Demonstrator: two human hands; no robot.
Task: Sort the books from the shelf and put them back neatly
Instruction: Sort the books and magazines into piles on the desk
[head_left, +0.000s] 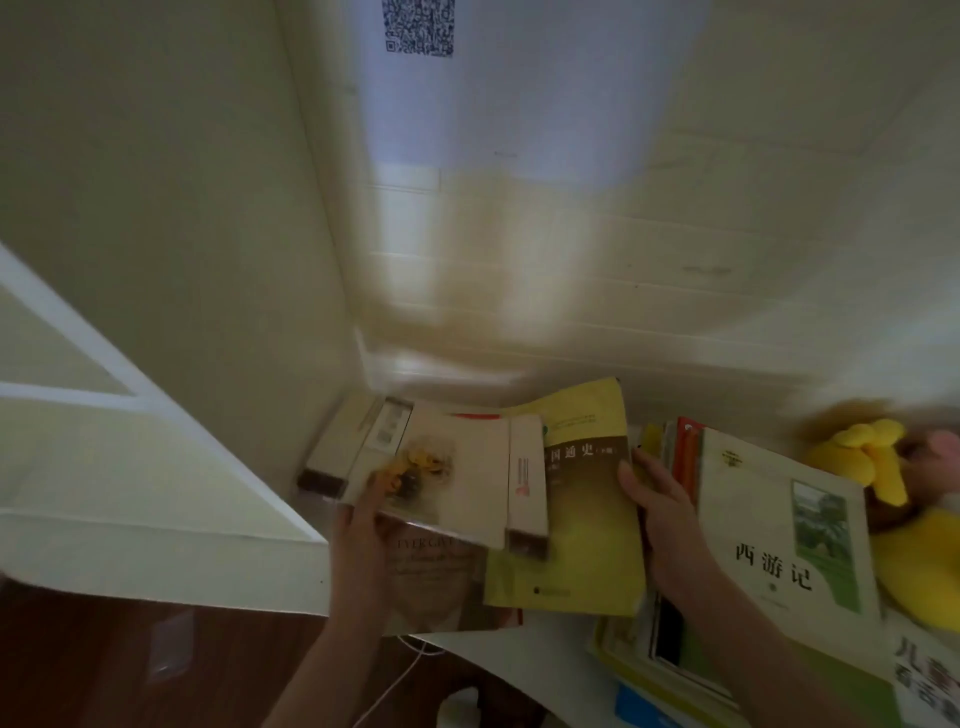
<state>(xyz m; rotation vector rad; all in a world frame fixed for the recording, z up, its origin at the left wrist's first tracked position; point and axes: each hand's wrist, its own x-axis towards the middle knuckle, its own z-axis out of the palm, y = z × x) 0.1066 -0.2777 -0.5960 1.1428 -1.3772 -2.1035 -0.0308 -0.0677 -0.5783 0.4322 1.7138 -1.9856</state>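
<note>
Several books lie flat in a loose pile on the white shelf (530, 649). My left hand (363, 525) grips the near edge of a cream book with a yellow flower picture (457, 478), thumb on its cover. Under it lies a book with a face on its cover (441, 587). My right hand (660, 514) holds the right edge of a yellow-green book (587, 525) with a brown title band. To the right, a white book with a green picture (774, 525) lies on top of other books.
A yellow plush toy (878, 457) sits at the far right. A white cabinet (156, 493) stands on the left. More books (670, 654) stack at the lower right. A white cable (400, 680) hangs over the brown floor. The wall carries a QR code sheet (418, 26).
</note>
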